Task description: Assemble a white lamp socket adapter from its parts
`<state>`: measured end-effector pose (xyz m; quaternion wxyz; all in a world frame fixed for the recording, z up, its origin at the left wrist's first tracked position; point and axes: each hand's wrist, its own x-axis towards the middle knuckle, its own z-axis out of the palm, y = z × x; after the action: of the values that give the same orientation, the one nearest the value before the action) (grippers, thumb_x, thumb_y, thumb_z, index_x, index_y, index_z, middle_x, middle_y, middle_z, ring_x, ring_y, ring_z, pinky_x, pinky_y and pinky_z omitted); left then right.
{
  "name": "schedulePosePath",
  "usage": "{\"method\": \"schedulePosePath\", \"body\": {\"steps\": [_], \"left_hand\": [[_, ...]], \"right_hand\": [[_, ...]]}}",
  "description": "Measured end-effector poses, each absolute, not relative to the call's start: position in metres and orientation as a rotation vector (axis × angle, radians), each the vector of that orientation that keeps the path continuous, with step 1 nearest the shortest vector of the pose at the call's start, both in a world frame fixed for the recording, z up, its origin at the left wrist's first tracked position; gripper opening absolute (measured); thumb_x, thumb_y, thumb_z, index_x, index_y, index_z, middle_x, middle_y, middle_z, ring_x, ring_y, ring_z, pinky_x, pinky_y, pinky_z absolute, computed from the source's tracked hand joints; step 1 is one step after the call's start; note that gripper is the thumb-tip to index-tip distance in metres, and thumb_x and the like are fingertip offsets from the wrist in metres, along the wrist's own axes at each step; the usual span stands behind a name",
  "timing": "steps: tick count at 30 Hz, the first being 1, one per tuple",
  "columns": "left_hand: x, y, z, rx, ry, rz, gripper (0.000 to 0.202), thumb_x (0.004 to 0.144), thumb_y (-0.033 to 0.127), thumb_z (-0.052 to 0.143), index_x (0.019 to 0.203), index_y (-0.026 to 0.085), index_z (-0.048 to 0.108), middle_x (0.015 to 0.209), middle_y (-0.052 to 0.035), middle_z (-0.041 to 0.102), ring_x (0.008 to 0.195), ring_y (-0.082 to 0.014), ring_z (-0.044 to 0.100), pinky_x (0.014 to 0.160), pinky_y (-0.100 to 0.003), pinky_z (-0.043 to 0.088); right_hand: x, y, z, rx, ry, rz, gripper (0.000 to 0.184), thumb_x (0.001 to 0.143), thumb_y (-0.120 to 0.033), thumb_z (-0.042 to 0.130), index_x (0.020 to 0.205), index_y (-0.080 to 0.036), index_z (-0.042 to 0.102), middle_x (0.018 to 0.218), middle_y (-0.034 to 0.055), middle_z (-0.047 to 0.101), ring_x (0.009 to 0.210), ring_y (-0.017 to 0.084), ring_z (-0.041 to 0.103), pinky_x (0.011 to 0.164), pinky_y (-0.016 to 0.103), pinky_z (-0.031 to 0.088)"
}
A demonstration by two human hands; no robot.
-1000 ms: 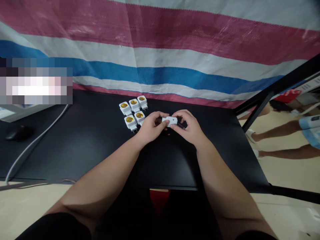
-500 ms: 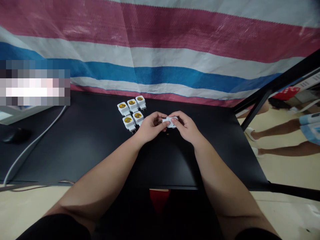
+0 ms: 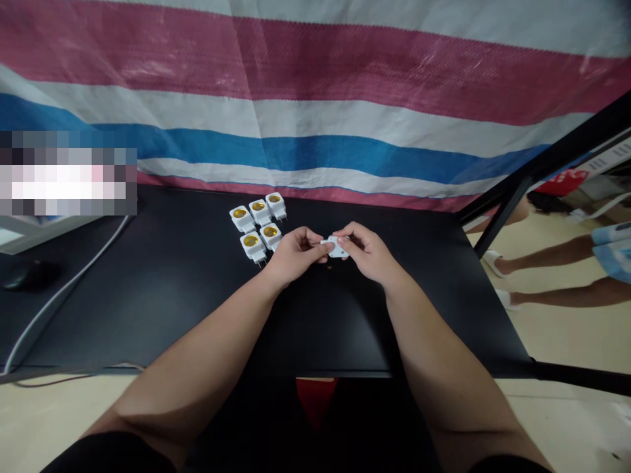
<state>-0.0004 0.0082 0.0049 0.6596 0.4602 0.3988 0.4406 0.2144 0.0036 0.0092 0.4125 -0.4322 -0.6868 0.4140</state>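
Observation:
Both of my hands meet over the middle of the black table (image 3: 148, 295). My left hand (image 3: 296, 253) and my right hand (image 3: 367, 253) pinch one small white plug socket adapter (image 3: 336, 246) between their fingertips, just above the tabletop. A dark thin object showed under my right hand earlier; it is hidden now. To the left of my left hand lie several white adapters with yellow sockets (image 3: 259, 223), grouped in two rows.
A striped pink, white and blue tarp (image 3: 315, 98) hangs behind the table. A grey cable (image 3: 64, 289) and a black mouse (image 3: 27, 274) lie at the left. A black frame bar (image 3: 542, 167) slants at the right; another person's legs (image 3: 566, 272) are beyond it.
My fingers have closed further round the white adapter, covering more of it, and the dark object under my right hand has gone out of sight. The view shifted slightly.

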Motion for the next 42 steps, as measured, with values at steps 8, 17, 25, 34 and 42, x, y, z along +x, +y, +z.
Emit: {"method": "schedulePosePath", "body": {"steps": [8, 17, 25, 34, 42], "left_hand": [[-0.004, 0.01, 0.009, 0.985, 0.912, 0.996, 0.033, 0.079, 0.025, 0.099, 0.091, 0.01, 0.072, 0.082, -0.0012, 0.077, 0.07, -0.0087, 0.075, 0.072, -0.02, 0.064], [-0.004, 0.012, 0.006, 1.008, 0.877, 1.062, 0.037, 0.078, 0.029, 0.099, 0.09, 0.012, 0.068, 0.083, -0.0026, 0.079, 0.067, -0.0092, 0.075, 0.068, -0.02, 0.064], [-0.005, 0.01, 0.006, 1.163, 0.907, 1.06, 0.033, 0.088, 0.032, 0.091, 0.09, 0.015, 0.063, 0.083, -0.0034, 0.078, 0.065, -0.0119, 0.078, 0.064, -0.021, 0.066], [-0.006, 0.009, 0.009, 1.211, 0.935, 1.022, 0.026, 0.09, 0.02, 0.083, 0.103, 0.017, 0.061, 0.077, 0.0019, 0.072, 0.065, -0.0137, 0.078, 0.065, -0.023, 0.066], [-0.009, 0.01, 0.011, 1.314, 0.938, 1.055, 0.022, 0.088, 0.019, 0.082, 0.098, 0.017, 0.062, 0.074, 0.0027, 0.068, 0.062, -0.0128, 0.075, 0.057, -0.022, 0.063]], "right_hand": [[0.212, 0.003, 0.007, -1.123, -1.751, 0.92, 0.027, 0.106, -0.054, 0.066, 0.112, -0.029, 0.073, 0.098, 0.0036, 0.074, 0.078, 0.019, 0.067, 0.07, 0.036, 0.058], [0.214, -0.002, 0.012, -1.054, -1.762, 1.058, 0.043, 0.09, -0.045, 0.088, 0.123, -0.032, 0.066, 0.12, 0.0054, 0.075, 0.098, 0.025, 0.076, 0.085, 0.043, 0.064], [0.221, -0.005, 0.029, -1.125, -1.993, 0.758, 0.039, 0.083, -0.027, 0.087, 0.116, -0.03, 0.067, 0.109, 0.0029, 0.077, 0.099, 0.027, 0.074, 0.088, 0.046, 0.059], [0.272, 0.028, -0.001, -1.415, -1.631, 0.342, 0.042, 0.078, -0.03, 0.081, 0.119, -0.023, 0.077, 0.116, 0.0111, 0.074, 0.096, 0.029, 0.072, 0.083, 0.047, 0.062], [0.307, 0.047, -0.032, -1.633, -1.526, 0.312, 0.052, 0.081, -0.035, 0.073, 0.131, -0.021, 0.076, 0.122, 0.0148, 0.073, 0.103, 0.032, 0.071, 0.098, 0.057, 0.061]]}}
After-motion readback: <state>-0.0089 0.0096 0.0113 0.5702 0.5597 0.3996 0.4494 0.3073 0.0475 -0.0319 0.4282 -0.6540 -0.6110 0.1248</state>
